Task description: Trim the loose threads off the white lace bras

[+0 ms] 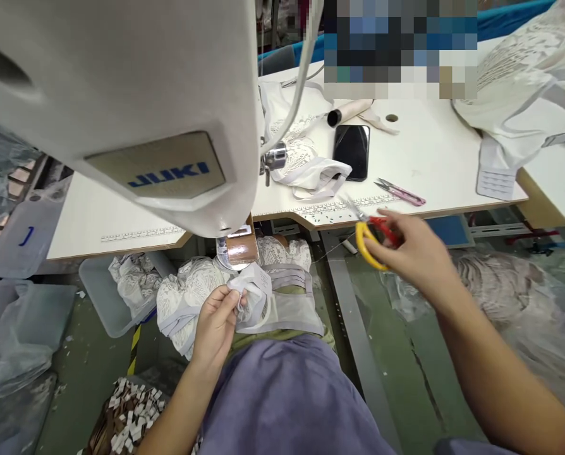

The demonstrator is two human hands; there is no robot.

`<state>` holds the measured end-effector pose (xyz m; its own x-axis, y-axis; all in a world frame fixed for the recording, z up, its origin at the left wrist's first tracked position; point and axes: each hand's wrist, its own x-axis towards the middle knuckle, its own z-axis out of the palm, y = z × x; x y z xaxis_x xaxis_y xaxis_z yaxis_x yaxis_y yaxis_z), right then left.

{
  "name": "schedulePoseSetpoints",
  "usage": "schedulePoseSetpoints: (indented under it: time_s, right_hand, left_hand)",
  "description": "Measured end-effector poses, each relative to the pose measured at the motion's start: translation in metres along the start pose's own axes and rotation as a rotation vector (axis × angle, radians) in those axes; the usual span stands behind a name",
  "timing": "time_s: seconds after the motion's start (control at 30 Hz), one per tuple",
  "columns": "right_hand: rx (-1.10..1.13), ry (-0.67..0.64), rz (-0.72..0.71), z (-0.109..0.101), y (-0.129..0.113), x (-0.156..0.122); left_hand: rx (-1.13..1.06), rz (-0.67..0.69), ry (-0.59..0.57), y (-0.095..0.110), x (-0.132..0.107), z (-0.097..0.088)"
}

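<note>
My left hand (216, 325) is closed, pinching the edge of a white and grey lace bra (287, 309) draped across my lap. Part of the gathered fabric stands up between thumb and fingers. Off to the right, my right hand (413, 256) grips a pair of scissors (371, 249) with one red and one yellow handle loop. The blades point up and left, over the front edge of the white sewing table (434, 164). Pink thread snips (400, 191) lie on the tabletop just beyond the scissors.
A JUKI sewing machine head (178, 126) looms at upper left. On the table are a black phone (351, 151) and more white bras (524, 95). Below stand a plastic bin (107, 303) of lace pieces and a pile of brown straps (131, 417). Bagged fabric (510, 291) lies at right.
</note>
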<state>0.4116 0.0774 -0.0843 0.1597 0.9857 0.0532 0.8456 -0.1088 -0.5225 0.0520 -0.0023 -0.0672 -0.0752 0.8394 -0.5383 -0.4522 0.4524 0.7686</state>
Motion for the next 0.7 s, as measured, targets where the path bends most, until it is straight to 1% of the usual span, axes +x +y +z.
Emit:
schedulePoseSetpoints:
  time_s: [0.07,0.13,0.17,0.23,0.27,0.3,0.37,0.47,0.53,0.6,0.7]
  right_hand:
    - [-0.128,0.125,0.064,-0.014,0.009,0.037]
    - [-0.207,0.203,0.050,-0.024,0.017,0.075]
    - [-0.228,0.204,0.014,-0.027,0.021,0.092]
    - [-0.275,0.164,-0.040,-0.031,0.032,0.120]
    - [-0.301,0.168,-0.060,-0.031,0.037,0.128]
    - [-0.323,0.184,-0.079,-0.030,0.042,0.133]
    - [-0.355,0.224,-0.100,-0.023,0.050,0.129]
    - [-0.363,0.241,-0.113,-0.007,0.059,0.108]
    - [-0.350,0.254,-0.101,0.001,0.067,0.097]
    - [-0.331,0.274,-0.079,0.004,0.076,0.095]
    - [-0.298,0.283,-0.067,-0.004,0.088,0.107]
  left_hand:
    - [0.111,-0.006,-0.033,0.002,0.002,-0.003]
    - [0.290,0.047,-0.035,0.003,0.005,-0.010]
    - [0.396,0.099,-0.022,0.004,0.007,-0.015]
    - [0.608,0.233,0.057,0.006,0.013,-0.027]
    - [0.705,0.282,0.049,0.007,0.016,-0.034]
    - [0.785,0.314,0.029,0.009,0.019,-0.042]
    - [0.980,0.385,0.016,0.014,0.023,-0.055]
    - [1.268,0.529,0.026,0.021,0.027,-0.072]
    - [1.365,0.587,0.007,0.023,0.031,-0.081]
    - [1.391,0.565,-0.014,0.023,0.037,-0.086]
    - [1.347,0.467,-0.046,0.021,0.044,-0.084]
